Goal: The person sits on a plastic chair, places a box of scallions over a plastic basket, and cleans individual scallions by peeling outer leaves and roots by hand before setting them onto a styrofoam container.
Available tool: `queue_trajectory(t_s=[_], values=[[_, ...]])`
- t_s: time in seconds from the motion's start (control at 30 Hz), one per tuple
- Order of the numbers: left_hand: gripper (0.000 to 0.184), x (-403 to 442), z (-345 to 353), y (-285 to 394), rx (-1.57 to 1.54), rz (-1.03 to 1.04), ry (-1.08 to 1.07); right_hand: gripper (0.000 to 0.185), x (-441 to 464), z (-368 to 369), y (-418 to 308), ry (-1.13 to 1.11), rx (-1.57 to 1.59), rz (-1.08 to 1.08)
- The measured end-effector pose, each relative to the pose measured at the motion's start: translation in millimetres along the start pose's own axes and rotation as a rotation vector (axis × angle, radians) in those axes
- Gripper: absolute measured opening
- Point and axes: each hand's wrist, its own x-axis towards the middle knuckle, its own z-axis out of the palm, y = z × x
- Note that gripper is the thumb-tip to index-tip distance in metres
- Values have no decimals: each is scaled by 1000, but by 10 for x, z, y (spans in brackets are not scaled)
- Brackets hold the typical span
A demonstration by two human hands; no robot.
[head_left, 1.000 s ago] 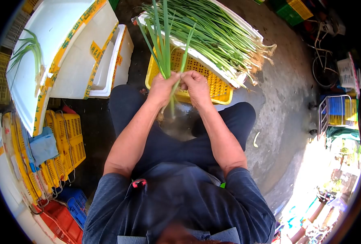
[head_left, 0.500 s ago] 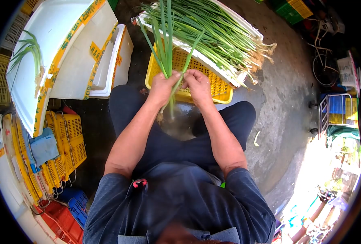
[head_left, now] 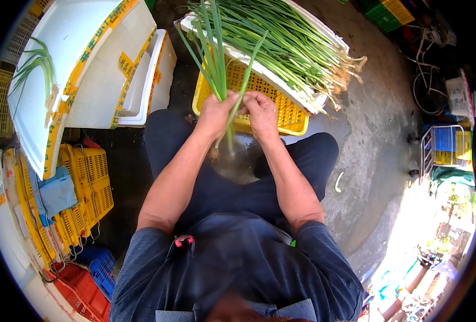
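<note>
My left hand (head_left: pixel 215 115) is closed around a few green onions (head_left: pixel 216 72), their leaves pointing away from me and their roots hanging below the fist. One stalk leans off to the right of the others. At that stalk, the fingers of my right hand (head_left: pixel 262 114) are pinched together, their tips beside my left thumb; the exact grip is partly hidden. Beyond my hands, a large heap of green onions (head_left: pixel 281 45) lies in a white foam box (head_left: pixel 259 73), roots toward the right. That box rests on a yellow plastic crate (head_left: pixel 296 127).
On the left, a white foam lid (head_left: pixel 90 32) carries another small bunch of green onions (head_left: pixel 45 67). Close by stands a foam box (head_left: pixel 162 72). Yellow crates (head_left: pixel 95 172) are stacked lower left. A wheeled cart (head_left: pixel 442 145) stands at the right on wet concrete (head_left: pixel 350 214).
Both hands stay nearly in place. The leaning stalk in my left hand has shifted slightly, and the view has moved a little.
</note>
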Motion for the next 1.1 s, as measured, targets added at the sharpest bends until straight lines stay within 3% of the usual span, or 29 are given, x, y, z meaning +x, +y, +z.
queue_trajectory(t_s=[0.47,0.77,1.0,1.1], values=[[9,42,-66,-39,-40,-36,-24,16,4,1,0,-36,-19,-15],[15,-44,-23,135,-82,-32,-213,11,-150,28,-214,-40,62,1],[16,-119,10,249,-40,-25,-158,11,-119,113,-266,-119,227,53],[16,5,101,303,-33,-42,-157,10,27,39,-350,-91,154,33]])
